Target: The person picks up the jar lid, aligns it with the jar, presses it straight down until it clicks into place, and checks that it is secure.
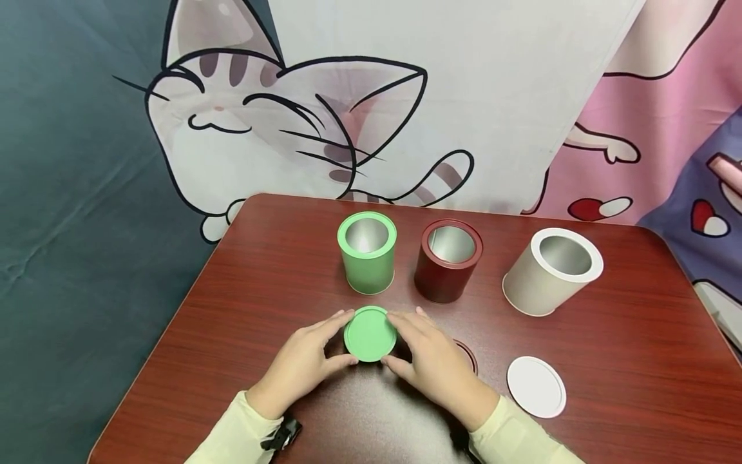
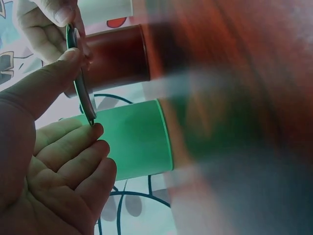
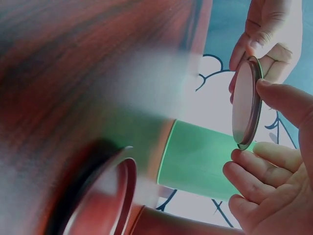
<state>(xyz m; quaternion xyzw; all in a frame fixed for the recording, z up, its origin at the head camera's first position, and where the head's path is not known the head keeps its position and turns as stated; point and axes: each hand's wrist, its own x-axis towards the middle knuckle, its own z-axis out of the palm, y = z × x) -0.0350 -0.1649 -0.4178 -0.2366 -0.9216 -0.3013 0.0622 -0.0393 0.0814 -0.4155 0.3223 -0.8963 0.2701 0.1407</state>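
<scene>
A round green lid (image 1: 371, 334) is held up off the table between both hands, its green face toward the head camera. My left hand (image 1: 298, 364) grips its left edge with thumb and fingertips. On the opposite edge, my right hand (image 1: 435, 361) does the same. In the right wrist view the lid's pale metallic underside (image 3: 244, 105) shows, above the tabletop. Just beyond the hands stands a green can (image 1: 371, 270), its top open. Partly hidden beneath my right forearm and hand lies a dark red lid (image 1: 468, 356).
An open dark red can (image 1: 442, 283) stands right of the green one. Farther right is an open white can (image 1: 530, 290), with a white lid (image 1: 536, 386) lying in front of it. The brown table (image 1: 232, 322) ends at a cat-printed cloth (image 1: 493, 84).
</scene>
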